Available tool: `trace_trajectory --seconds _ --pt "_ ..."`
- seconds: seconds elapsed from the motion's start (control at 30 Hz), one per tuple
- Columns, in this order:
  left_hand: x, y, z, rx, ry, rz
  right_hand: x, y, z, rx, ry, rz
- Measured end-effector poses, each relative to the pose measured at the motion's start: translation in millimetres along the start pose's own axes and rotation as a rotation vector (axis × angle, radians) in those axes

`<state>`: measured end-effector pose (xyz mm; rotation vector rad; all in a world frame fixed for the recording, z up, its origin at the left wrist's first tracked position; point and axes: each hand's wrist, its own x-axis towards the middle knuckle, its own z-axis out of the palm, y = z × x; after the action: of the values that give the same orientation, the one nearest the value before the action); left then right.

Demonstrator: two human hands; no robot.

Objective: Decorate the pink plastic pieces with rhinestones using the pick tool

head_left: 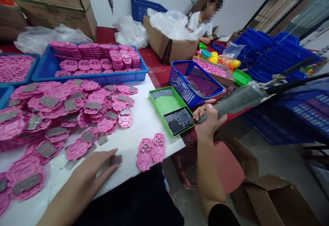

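Observation:
My right hand (209, 121) is wrapped round a grey power screwdriver (235, 99). Its tip is over the edge of a black perforated plate (178, 120) filled with small screws, inside a green tray (168, 130). At the front of the white table, my left hand (94, 169) has a small grey metal plate (117, 159) between thumb and fingers. Two pink plastic casings (144, 159) with shiny round parts lie between my hands. To the left, a heap of pink casings (92, 104) carries grey metal plates.
A blue bin (89, 79) of stacked pink parts stands behind the heap. Beyond the green tray are a blue basket (180, 82) and a cardboard box (182, 49) with plastic bags. A person (200, 23) sits at the back. A red stool (228, 167) is below right.

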<state>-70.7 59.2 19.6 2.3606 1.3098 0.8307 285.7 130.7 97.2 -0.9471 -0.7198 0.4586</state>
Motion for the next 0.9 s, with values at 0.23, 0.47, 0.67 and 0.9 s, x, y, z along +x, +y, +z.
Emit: trace_trajectory --seconds 0.23,0.47,0.67,0.9 --pt "53.6 67.0 28.8 -0.072 -0.119 0.093 0.8 5.1 0.3 -0.007 -0.004 0.039" --pt "57.8 58.1 43.3 -0.002 -0.25 0.134 -0.8 11.4 -0.6 -0.023 -0.016 0.029" --pt "58.4 54.7 44.5 -0.017 -0.248 0.158 -0.9 11.3 -0.1 -0.035 0.009 0.022" --pt "53.1 54.6 38.2 0.039 -0.221 0.206 -0.5 13.6 -4.3 -0.06 -0.005 0.009"
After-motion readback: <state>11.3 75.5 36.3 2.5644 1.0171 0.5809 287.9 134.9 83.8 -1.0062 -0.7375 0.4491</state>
